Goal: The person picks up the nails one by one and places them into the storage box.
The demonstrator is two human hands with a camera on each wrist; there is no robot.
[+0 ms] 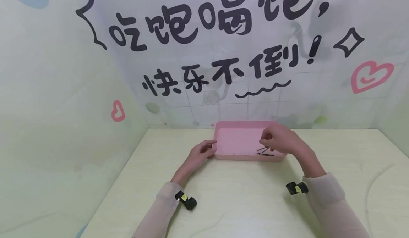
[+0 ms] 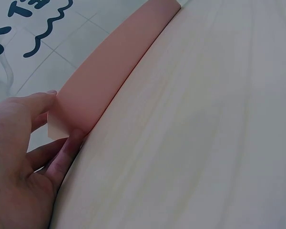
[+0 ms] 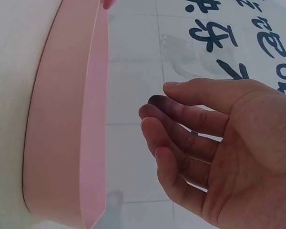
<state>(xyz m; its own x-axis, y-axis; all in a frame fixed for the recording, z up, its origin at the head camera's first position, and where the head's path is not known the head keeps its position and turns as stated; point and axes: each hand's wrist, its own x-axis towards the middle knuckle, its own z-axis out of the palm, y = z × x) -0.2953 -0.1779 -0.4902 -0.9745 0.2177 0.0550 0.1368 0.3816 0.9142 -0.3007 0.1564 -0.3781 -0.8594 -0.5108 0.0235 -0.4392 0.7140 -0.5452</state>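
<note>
A shallow pink tray [image 1: 236,138] sits on the table against the back wall. At its left end my left hand [image 1: 201,153] holds the corner. The left wrist view shows a finger at the rim and the thumb low against the tray's wall [image 2: 105,71]. My right hand [image 1: 281,138] hovers over the tray's right end. In the right wrist view its fingers [image 3: 181,138] are loosely bent, with nothing visible between thumb and index fingertip. Under that hand, several thin dark sticks [image 1: 265,154] lie in the tray's near right corner; too small to name.
The pale table [image 1: 243,199] stretches in front of the tray. A printed wall sheet [image 1: 198,106] with large black characters rises right behind it, and another wall [image 1: 57,135] stands at the left. Small black cameras [image 1: 186,200] are worn at both wrists.
</note>
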